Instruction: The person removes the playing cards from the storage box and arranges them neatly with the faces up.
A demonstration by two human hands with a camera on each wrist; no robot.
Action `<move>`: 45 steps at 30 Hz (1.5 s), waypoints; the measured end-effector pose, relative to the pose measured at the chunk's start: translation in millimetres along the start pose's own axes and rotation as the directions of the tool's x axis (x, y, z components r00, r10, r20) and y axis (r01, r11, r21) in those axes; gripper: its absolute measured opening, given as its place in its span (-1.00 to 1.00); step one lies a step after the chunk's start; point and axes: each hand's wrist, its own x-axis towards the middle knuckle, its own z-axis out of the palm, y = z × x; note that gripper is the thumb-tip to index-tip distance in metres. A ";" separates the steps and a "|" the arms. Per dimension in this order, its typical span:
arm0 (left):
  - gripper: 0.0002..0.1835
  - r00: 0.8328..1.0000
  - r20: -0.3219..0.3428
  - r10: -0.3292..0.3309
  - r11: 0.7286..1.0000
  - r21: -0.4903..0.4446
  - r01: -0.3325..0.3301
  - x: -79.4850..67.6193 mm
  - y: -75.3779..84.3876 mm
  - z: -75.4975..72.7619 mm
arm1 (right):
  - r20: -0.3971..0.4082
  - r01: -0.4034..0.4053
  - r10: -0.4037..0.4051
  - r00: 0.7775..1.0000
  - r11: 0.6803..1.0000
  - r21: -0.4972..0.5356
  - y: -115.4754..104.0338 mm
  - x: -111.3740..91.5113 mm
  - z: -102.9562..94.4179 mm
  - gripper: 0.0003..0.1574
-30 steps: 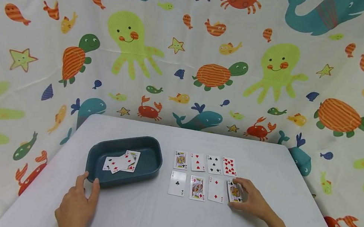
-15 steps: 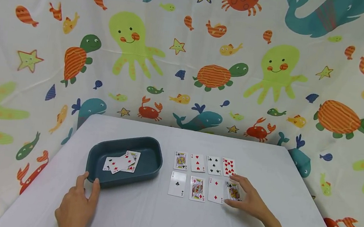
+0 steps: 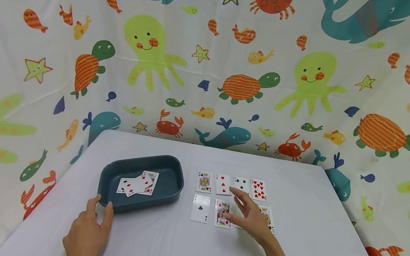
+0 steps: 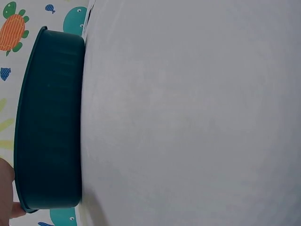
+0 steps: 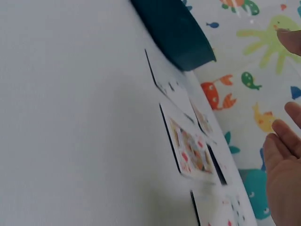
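Note:
My left hand (image 3: 86, 233) rests its thumb and forefinger at the near left corner of a dark teal tray (image 3: 139, 206); the left wrist view shows the tray's tall side (image 4: 49, 122). My right hand (image 3: 249, 217) is held over the front row of playing cards, thumb and fingers spread, nothing between them. Under its thumb lies the king of diamonds (image 3: 221, 209). The card to its right is mostly hidden by the hand, and a face card (image 3: 268, 216) at the row's right end shows partly. At the left end lies the ace of clubs (image 3: 200, 208).
Behind is a second row: a face card (image 3: 204, 182), the three of hearts (image 3: 222, 184), a spade card (image 3: 241, 184) and a heart card (image 3: 258, 189). Several loose cards (image 3: 137, 185) lie face up inside the tray. A sea-animal cloth (image 3: 248, 44) hangs behind the white table (image 3: 153, 244).
My right hand has left the face card at the front row's right end and moved left over the king of diamonds. The left hand has stayed at the tray.

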 end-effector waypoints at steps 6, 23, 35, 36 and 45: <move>-0.34 1.000 -0.005 -0.002 1.000 -0.002 0.002 -0.3 0.2 0.1 | 0.045 0.025 -0.041 0.998 0.950 0.312 -6.4 17.1 36.1 -0.03; -0.35 1.000 -0.025 0.006 1.000 -0.013 -0.007 -2.2 1.4 -1.5 | 0.016 0.059 -0.096 0.995 0.724 0.687 -37.6 75.0 111.7 -0.25; -0.33 1.000 -0.005 -0.009 1.000 -0.010 0.009 -4.1 0.5 1.5 | 0.068 -0.041 -0.003 0.998 0.779 0.625 -49.8 109.6 158.5 -0.29; -0.33 1.000 -0.004 -0.011 1.000 -0.010 0.011 -4.2 0.6 1.7 | 0.074 -0.042 -0.003 0.997 0.796 0.603 -49.7 112.7 162.1 -0.31; -0.33 1.000 -0.004 -0.013 1.000 0.001 0.013 -4.1 -1.0 1.4 | 0.111 -0.014 0.006 0.994 0.997 0.071 -59.1 138.0 199.9 -0.28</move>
